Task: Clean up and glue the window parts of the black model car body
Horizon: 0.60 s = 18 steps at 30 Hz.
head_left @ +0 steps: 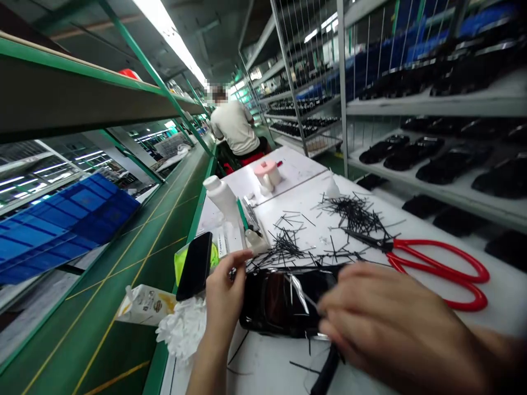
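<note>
Black shell (274,302), perhaps against blurred grip (374,312)

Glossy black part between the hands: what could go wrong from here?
1. Scratches: loose black strips lie right along the far side of the glossy black part and might scuff its shine.
2. A nick: the red-handled scissors lie close beyond the blurred right hand, which could brush them.
3. A bump: the phone sits just beside the left hand, so it might get knocked.
</note>
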Available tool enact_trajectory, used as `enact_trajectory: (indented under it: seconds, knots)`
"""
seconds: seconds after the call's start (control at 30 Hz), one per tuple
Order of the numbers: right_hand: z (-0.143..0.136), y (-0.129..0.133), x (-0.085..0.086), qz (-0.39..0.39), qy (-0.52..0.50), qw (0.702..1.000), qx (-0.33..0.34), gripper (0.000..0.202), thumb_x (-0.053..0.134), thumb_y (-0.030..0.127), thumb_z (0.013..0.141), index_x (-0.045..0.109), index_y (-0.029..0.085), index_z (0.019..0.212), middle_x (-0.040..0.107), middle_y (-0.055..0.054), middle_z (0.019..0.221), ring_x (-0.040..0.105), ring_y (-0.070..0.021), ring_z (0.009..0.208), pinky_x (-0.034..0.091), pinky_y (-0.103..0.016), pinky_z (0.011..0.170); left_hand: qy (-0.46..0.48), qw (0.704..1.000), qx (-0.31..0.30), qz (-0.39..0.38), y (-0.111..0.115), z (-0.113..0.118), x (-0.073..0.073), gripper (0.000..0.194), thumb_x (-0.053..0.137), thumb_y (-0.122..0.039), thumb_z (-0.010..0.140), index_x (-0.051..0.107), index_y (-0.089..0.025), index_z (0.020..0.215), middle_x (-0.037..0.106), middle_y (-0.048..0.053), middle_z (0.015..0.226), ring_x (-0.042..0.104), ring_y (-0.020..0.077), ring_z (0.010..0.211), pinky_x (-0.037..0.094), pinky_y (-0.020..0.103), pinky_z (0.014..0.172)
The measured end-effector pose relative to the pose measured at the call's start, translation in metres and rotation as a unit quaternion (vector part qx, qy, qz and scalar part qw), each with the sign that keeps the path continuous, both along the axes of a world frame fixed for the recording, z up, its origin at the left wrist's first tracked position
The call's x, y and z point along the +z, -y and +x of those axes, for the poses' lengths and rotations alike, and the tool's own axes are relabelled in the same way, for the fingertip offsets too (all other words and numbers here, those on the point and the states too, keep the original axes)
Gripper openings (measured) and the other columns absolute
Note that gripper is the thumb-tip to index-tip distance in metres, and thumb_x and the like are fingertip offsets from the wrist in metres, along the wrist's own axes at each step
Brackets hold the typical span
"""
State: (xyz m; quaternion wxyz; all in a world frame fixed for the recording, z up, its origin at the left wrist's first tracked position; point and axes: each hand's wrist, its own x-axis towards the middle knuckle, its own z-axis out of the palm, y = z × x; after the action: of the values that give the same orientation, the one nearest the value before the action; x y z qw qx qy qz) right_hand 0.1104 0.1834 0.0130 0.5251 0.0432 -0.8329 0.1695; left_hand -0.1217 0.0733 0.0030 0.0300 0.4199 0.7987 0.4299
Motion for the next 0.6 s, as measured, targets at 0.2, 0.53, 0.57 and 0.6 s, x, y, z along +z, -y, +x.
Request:
enact_trajectory:
  seconds: [0.2,0.53,0.57,0.6]
  knots:
    - [-0.102,-0.067,0.045,-0.128,0.210,0.969,0.038,0.015,0.057,0.023,0.091,0.051,0.020,0.077,0.064,0.000,0.068,0.058,-0.0150,0.062,0.040,-0.027,0.059,0.149,0.983,-0.017,0.104,0.005,-0.007,0.002,0.009,0.068,-0.024,0.077,0.070,-0.021,0.085,0.076,0.007,0.089,0.071,0.0245,0.092,0.053,0.038,0.092]
    - [-0.154,-0.069,0.032,-0.176,0.253,0.950,0.050,0.020,0.054,0.031,0.092,0.047,0.022,0.075,0.071,-0.003,0.072,0.065,-0.0193,0.066,0.046,-0.031,0.064,0.285,0.940,-0.030,0.188,0.010,0.003,0.008,0.038,0.079,-0.025,0.069,0.064,-0.021,0.104,0.073,0.009,0.107,0.074,0.0181,0.082,0.058,0.029,0.079]
    - [-0.154,-0.069,0.032,-0.171,0.253,0.951,0.048,0.020,0.053,0.031,0.092,0.047,0.022,0.076,0.071,-0.003,0.073,0.065,-0.0192,0.067,0.046,-0.031,0.065,0.296,0.935,-0.036,0.192,0.010,0.004,0.009,0.038,0.080,-0.025,0.068,0.065,-0.021,0.103,0.074,0.008,0.105,0.073,0.0179,0.082,0.058,0.029,0.081]
    - [-0.154,-0.068,0.032,-0.164,0.254,0.952,0.046,0.019,0.053,0.031,0.092,0.047,0.022,0.076,0.070,-0.003,0.073,0.065,-0.0190,0.067,0.046,-0.031,0.066,0.305,0.931,-0.041,0.195,0.010,0.004,0.009,0.037,0.080,-0.024,0.068,0.065,-0.020,0.101,0.074,0.008,0.102,0.073,0.0178,0.083,0.058,0.029,0.083]
